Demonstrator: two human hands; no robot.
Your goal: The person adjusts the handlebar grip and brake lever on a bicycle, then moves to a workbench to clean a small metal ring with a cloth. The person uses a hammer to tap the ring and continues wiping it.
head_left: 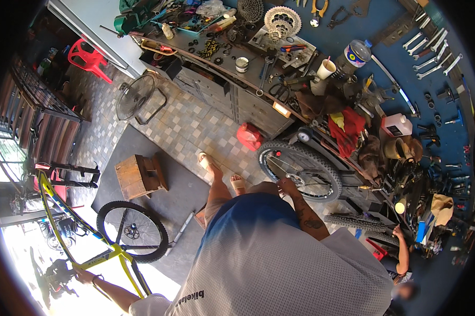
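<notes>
My left hand [82, 275] was at the seat end of the yellow bike frame [96, 234], left of me, its long axis slanting from the fork [71, 169] far off toward my side. My right hand [286, 187], well apart, was by a wheel [331, 168]. Dark lettering crossed my shirt [279, 263]; the frame's was too small. Glare and overlap hid both grips; I couldn't tell.

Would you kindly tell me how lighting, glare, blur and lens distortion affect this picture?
Head view: strong glare whitens the floor at lower left, near the left hand and yellow bike frame; head view: the workbench appears bowed by the fisheye lens, and the corners go black; head view: another person's head at lower right is blurred.
</notes>
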